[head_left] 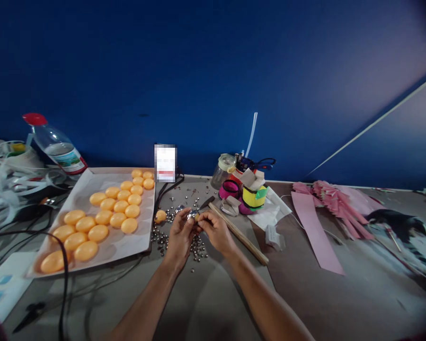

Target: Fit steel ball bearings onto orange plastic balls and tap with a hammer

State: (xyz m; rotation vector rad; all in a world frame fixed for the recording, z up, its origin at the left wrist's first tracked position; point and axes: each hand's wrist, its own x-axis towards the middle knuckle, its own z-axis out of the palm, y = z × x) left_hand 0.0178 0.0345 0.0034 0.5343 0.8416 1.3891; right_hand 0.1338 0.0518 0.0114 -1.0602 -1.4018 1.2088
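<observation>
The left hand point(179, 235) and the right hand point(215, 230) meet at the centre of the frame, slightly below mid-height, above a grey work surface point(220, 303). Between their fingertips is a small, shiny silver item point(192, 215). The left hand is partly curled, with thumb and fingers closed around the item from the left side. The right hand has its fingers bent and its fingertips drawn together at the item's right edge; whether they grip it or a smaller part cannot be determined. The item appears to be rounded, but it is small and partly covered by the fingers.

Loose silver beads point(162, 240) lie scattered around and below the left hand. A single orange ball point(160, 216) rests among them, to the left of the hands. A white tray point(88, 185) occupies the left-centre of the frame and carries rows of orange balls point(103, 217).

Just right of the right hand, a hammer point(239, 236) lies diagonally, its head directed to the upper left. Behind it, right of centre, are a transparent jar point(222, 174) and a yellow band point(254, 199). A flat pink strip point(315, 232) lies at the right of the frame. A red-capped bottle point(62, 150) leans at the left.
</observation>
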